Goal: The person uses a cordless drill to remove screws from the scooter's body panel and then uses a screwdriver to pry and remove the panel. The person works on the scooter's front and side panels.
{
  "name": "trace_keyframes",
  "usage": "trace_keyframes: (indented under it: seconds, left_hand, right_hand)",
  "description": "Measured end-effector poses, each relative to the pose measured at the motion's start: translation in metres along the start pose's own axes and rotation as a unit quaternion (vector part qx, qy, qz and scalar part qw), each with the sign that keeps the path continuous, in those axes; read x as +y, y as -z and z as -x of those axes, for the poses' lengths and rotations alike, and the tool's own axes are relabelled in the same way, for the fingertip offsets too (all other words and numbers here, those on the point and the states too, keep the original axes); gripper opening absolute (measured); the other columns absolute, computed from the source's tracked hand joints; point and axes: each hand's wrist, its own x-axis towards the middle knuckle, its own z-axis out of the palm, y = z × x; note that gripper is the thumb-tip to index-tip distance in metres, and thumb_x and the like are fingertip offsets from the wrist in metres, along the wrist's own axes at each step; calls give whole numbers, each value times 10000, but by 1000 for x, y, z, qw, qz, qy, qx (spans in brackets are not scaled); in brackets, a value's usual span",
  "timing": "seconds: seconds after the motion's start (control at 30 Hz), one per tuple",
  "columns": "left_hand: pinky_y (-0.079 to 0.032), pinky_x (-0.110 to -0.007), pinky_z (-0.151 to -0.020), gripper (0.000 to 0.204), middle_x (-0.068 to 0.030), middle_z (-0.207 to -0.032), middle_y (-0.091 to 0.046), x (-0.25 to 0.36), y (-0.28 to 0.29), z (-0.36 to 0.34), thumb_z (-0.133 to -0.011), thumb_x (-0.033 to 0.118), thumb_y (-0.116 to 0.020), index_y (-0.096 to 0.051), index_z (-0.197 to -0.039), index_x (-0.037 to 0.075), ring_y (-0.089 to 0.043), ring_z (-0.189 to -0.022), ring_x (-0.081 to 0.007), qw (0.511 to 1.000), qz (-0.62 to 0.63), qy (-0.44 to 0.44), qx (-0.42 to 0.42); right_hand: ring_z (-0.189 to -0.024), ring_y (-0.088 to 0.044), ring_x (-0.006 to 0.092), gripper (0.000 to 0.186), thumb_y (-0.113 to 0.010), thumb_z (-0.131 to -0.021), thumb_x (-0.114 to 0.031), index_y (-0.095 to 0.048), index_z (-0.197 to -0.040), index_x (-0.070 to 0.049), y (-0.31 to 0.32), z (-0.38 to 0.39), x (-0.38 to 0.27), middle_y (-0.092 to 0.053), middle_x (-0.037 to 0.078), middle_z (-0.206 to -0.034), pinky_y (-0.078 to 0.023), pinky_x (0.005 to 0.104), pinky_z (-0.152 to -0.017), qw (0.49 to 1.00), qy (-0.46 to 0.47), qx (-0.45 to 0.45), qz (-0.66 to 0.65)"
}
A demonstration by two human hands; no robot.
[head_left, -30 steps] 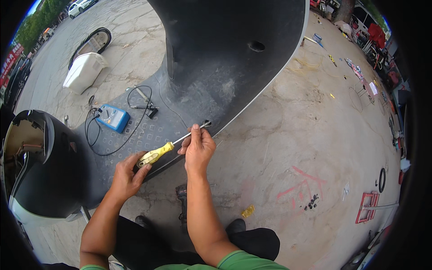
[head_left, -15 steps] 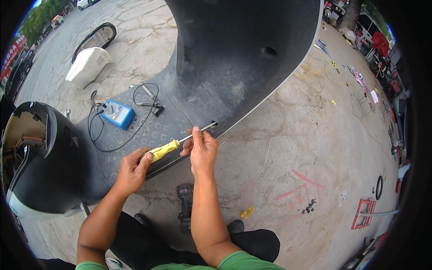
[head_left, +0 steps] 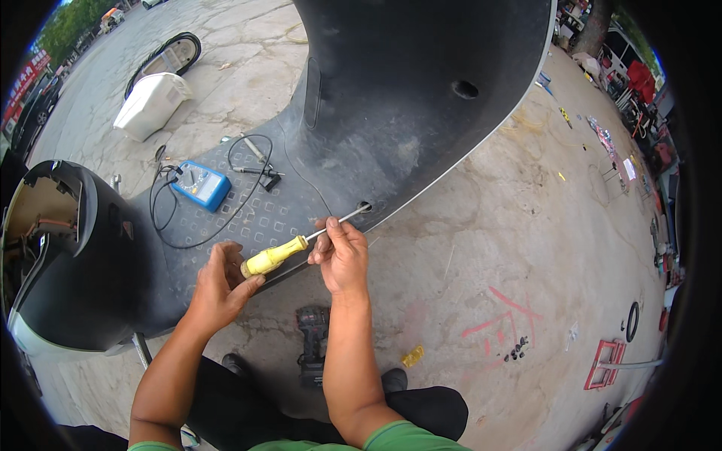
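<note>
A screwdriver with a yellow handle (head_left: pixel 275 256) slants up to the right. Its tip enters a small hole (head_left: pixel 365 207) near the edge of the black scooter body's footboard (head_left: pixel 259 218). My right hand (head_left: pixel 344 259) pinches the metal shaft between thumb and fingers, just beyond the handle. Around the handle's butt end is my left hand (head_left: pixel 220 284), its thumb and fingers spread apart and the grip loosened. Whether its fingertips still touch the handle is hard to see.
A blue multimeter (head_left: pixel 201 186) with black leads lies on the footboard. Below, a cordless drill (head_left: pixel 312 346) rests on the ground between my feet. A white plastic part (head_left: pixel 153 105) sits beyond. Small black pieces (head_left: pixel 517 349) and a red frame (head_left: pixel 605 365) lie to the right.
My left hand has loosened from the yellow handle, thumb and fingers parting. The right hand stays on the shaft. The whole view has shifted slightly.
</note>
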Motion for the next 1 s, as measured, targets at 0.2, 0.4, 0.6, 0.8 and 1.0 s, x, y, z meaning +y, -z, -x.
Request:
trace_keyframes:
  seconds: [0.2,0.4,0.6,0.8,1.0]
  left_hand:
    - [-524,-325,-633,365,-153,-800,-648,-8,-6,1,-780,33,-790,-586,-1078,-27,-675,-691,-233,995,-34,-83,31]
    - [-495,-280,-486,354,-100,-675,-606,-12,-12,3,-989,303,-582,-577,-974,-51,-593,-523,-153,969,229,86,-45]
    - [-428,-303,-318,754,-77,-520,-496,-7,-13,-5,-1020,617,-279,-557,-869,-67,-544,-389,-198,883,315,331,-105]
    - [-492,-291,-530,330,-89,-676,-618,-5,-15,5,-1007,304,-571,-547,-1009,-25,-617,-574,-157,982,178,52,20]
    - [-477,-294,-545,270,-68,-658,-620,-12,-9,12,-1001,241,-591,-524,-1031,-19,-607,-576,-138,996,89,3,-5]
  right_hand:
    - [-478,-542,107,270,-588,-1004,-250,-643,-943,7,-2,1,-3,-559,13,-588,-503,285,-489,1000,-2,18,-2]
    - [-512,-565,112,325,-544,-1025,-293,-634,-983,16,-2,2,-12,-580,26,-611,-524,282,-536,999,-26,-23,34]
    - [-478,-554,125,332,-558,-1017,-306,-624,-933,8,-1,1,-4,-560,33,-574,-523,290,-496,999,-7,1,51]
    - [-453,-521,114,341,-553,-1022,-306,-619,-916,11,-10,3,-2,-549,26,-568,-507,284,-475,998,11,39,52]
    - [-453,-514,119,350,-541,-1028,-318,-609,-909,4,-13,4,-2,-547,29,-572,-500,295,-471,998,14,41,52]
